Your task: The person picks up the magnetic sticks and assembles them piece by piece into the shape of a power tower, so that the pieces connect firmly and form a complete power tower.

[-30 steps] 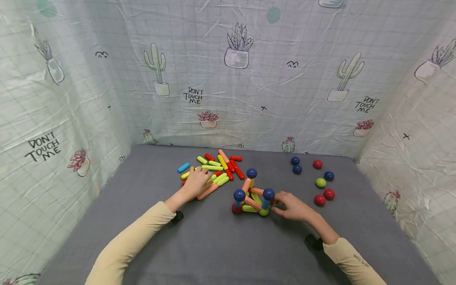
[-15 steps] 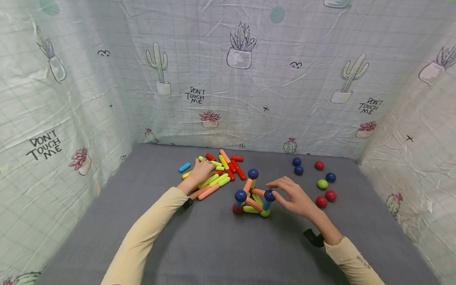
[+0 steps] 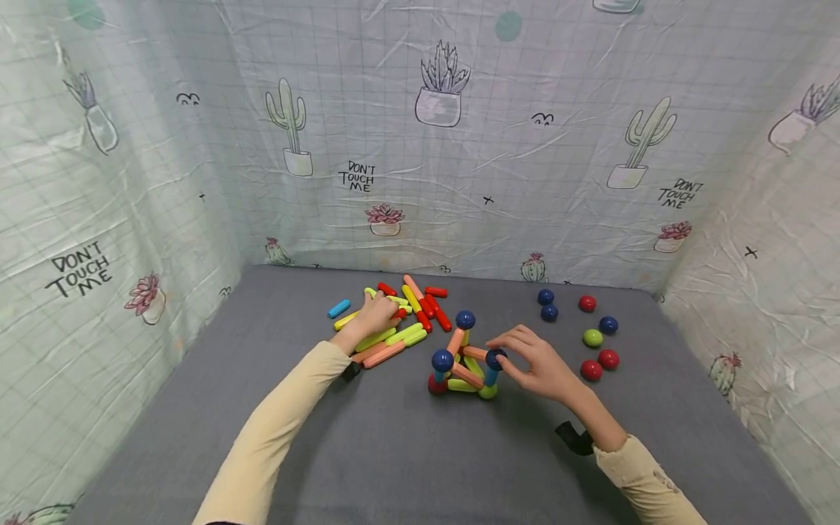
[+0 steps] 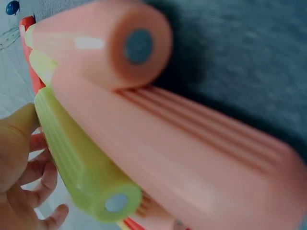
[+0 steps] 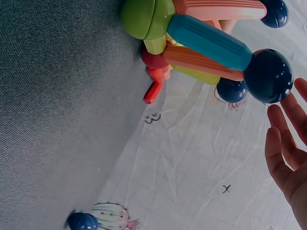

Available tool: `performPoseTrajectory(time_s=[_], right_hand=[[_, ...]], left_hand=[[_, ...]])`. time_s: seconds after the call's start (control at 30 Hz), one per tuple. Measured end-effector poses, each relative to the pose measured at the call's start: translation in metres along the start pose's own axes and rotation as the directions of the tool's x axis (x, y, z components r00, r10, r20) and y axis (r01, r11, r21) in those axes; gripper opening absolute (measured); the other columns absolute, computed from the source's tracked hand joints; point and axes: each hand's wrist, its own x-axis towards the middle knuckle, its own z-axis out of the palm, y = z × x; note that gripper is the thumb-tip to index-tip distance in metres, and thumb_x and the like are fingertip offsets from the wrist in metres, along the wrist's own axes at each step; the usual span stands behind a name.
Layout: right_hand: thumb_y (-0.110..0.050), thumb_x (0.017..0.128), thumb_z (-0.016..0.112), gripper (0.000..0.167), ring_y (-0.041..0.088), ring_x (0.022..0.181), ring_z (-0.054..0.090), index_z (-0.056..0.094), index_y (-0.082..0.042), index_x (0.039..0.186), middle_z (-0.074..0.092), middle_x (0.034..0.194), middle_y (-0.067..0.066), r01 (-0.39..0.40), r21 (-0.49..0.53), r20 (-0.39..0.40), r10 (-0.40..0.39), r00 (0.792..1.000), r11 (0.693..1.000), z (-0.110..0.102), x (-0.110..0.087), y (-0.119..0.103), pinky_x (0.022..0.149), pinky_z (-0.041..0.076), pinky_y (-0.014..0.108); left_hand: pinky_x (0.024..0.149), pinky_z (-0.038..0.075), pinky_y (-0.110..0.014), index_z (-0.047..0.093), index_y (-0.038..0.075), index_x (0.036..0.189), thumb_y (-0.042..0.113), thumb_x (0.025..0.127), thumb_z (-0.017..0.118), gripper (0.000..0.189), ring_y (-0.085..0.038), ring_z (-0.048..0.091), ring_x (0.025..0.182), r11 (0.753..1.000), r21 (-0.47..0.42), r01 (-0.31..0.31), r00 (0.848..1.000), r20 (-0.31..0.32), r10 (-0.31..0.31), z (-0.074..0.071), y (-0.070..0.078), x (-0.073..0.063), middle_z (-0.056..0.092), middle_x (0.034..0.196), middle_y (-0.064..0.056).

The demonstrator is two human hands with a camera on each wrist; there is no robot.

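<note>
Among a pile of loose magnetic rods, my left hand [image 3: 375,313] reaches down with its fingertips partly hidden. In the left wrist view its thumb lies beside a yellow-green rod [image 4: 79,153] and the other fingers bend loosely; whether they pinch a rod does not show. My right hand [image 3: 538,364] is at a magnetic frame of rods and balls, with fingers and thumb spread about its right top blue ball [image 5: 268,75]. A fingertip appears to touch that ball. Below it stands a blue rod [image 5: 211,42] on a green ball [image 3: 488,391].
Loose red balls [image 3: 591,370], blue balls [image 3: 549,313] and a green ball [image 3: 593,337] lie at right on the grey table [image 3: 420,452]. A small blue rod [image 3: 338,308] lies left of the pile. Printed cloth [image 3: 485,160] hangs behind and at both sides.
My left hand has moved up and right, deeper over the rods. My right hand has risen from the frame's lower right side to its top blue ball. The frame stands where it was.
</note>
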Motion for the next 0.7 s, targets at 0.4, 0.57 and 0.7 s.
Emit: performPoseTrajectory(time_s=[0.4, 0.57, 0.7], right_hand=[[-0.007, 0.079, 0.062, 0.026, 0.01, 0.088, 0.049, 0.062, -0.01, 0.105, 0.062, 0.1, 0.001, -0.004, -0.026, 0.029, 0.005, 1.0, 1.0, 0.0, 0.001, -0.001, 0.07, 0.046, 0.026], [-0.008, 0.079, 0.063, 0.03, 0.009, 0.089, 0.049, 0.061, -0.015, 0.107, 0.061, 0.1, 0.0, 0.006, -0.037, 0.033, -0.005, 0.999, 0.999, 0.0, 0.001, -0.001, 0.07, 0.046, 0.026], [-0.009, 0.077, 0.065, 0.029, 0.009, 0.089, 0.049, 0.062, -0.012, 0.106, 0.061, 0.099, -0.001, 0.015, -0.051, 0.042, -0.013, 0.999, 0.999, 0.0, 0.002, -0.001, 0.07, 0.046, 0.027]], left_hand=[[0.084, 0.039, -0.055, 0.051, 0.016, 0.105, 0.027, 0.087, 0.056, 0.021, -0.033, 0.056, 0.086, 0.939, 0.322, -0.121, 0.978, -0.124, 0.168, 0.0, -0.003, -0.018, 0.064, 0.074, -0.012], [0.076, 0.042, -0.047, 0.045, 0.019, 0.113, 0.025, 0.086, 0.059, 0.031, -0.029, 0.058, 0.08, 0.913, 0.39, -0.115, 0.968, -0.163, 0.192, -0.001, -0.007, -0.023, 0.064, 0.076, -0.012], [0.075, 0.041, -0.046, 0.043, 0.022, 0.12, 0.013, 0.088, 0.055, 0.035, -0.028, 0.058, 0.079, 0.895, 0.428, -0.124, 0.965, -0.158, 0.209, -0.003, -0.01, -0.026, 0.064, 0.081, -0.012]])
